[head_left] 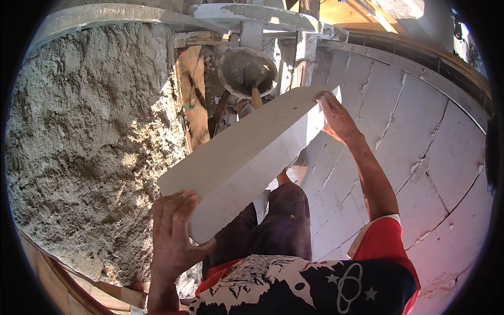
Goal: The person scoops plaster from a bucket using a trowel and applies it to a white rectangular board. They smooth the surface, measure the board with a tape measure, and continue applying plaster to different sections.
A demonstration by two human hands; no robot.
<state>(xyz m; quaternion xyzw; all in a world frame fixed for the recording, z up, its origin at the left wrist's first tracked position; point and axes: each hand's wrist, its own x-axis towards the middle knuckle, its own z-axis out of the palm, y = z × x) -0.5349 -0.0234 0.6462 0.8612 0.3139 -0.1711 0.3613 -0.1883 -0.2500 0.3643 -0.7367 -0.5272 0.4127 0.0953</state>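
Grey block (236, 149): left hand (177, 226) grasping near end, right hand (337, 119) grasping far end; bucket (224, 80) beyond block, rough wall (89, 142) left of it

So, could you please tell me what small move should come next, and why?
I'd probably shift the pale block clear of the dark-trousered legs before lowering it: it partly hides them from above, while the left hand and right hand hold its opposite ends.

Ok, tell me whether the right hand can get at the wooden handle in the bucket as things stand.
Probably not: the right hand is occupied, gripping the far end of the pale block, whose other end the left hand holds. The wooden handle juts from the bucket, visible beyond the block.
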